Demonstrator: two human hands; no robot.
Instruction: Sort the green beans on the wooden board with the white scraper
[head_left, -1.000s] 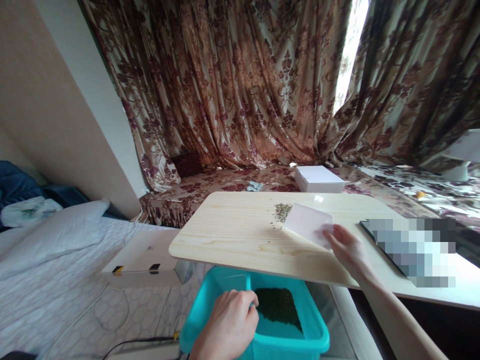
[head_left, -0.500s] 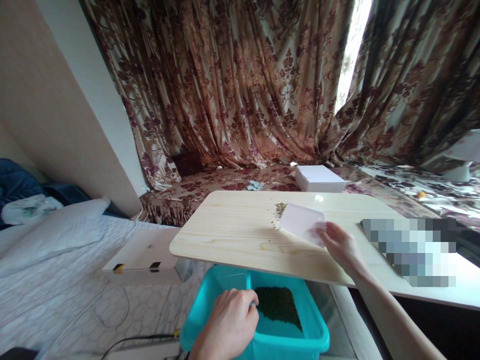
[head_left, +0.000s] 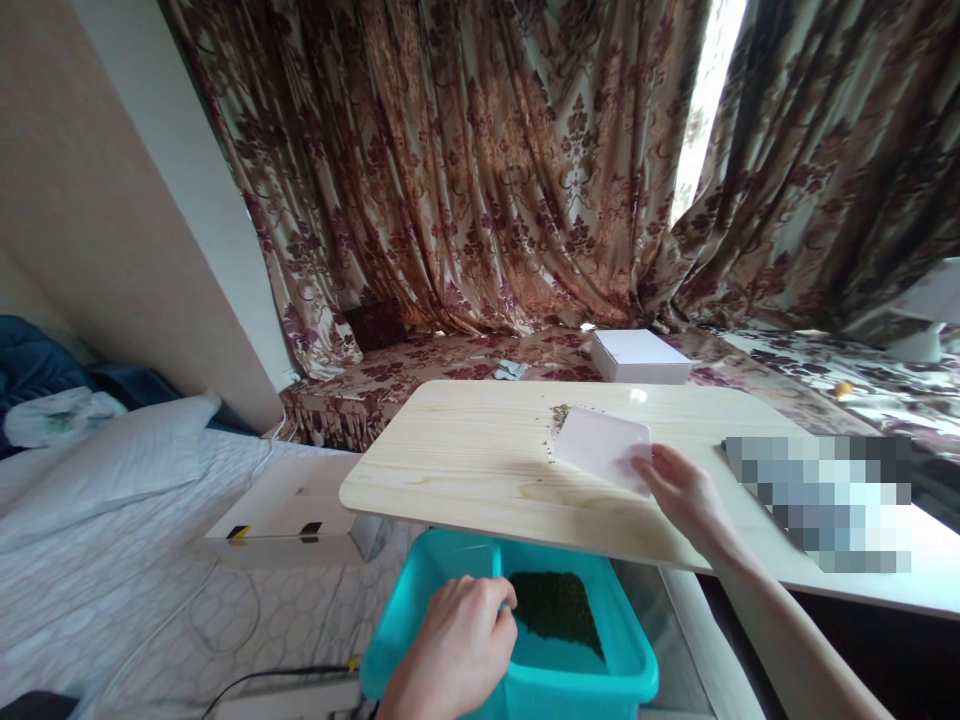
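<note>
My right hand [head_left: 679,485] pinches the near right corner of a white flat plastic scraper [head_left: 600,445], thumb on top. The scraper lies tilted low over the wooden tabletop [head_left: 450,450]. Around its left edge are scattered dry green-brown crumbs [head_left: 559,415], partly covered by it. Below the table's front edge is a teal two-compartment bin [head_left: 581,682]. Dark green crumbled herb [head_left: 559,610] covers part of the floor of its right compartment. My left hand [head_left: 469,635] is closed over the bin's middle divider [head_left: 497,557]; its fingertips are partly hidden.
A blurred-out flat object [head_left: 817,505] lies on the table's right side. Behind the table is a white box [head_left: 641,355]. Another white box [head_left: 292,500] rests on the bed at left, near cables [head_left: 277,672].
The scraper has shifted slightly left and toward me, covering more of the crumbs. My left hand and the bin have stayed in place.
</note>
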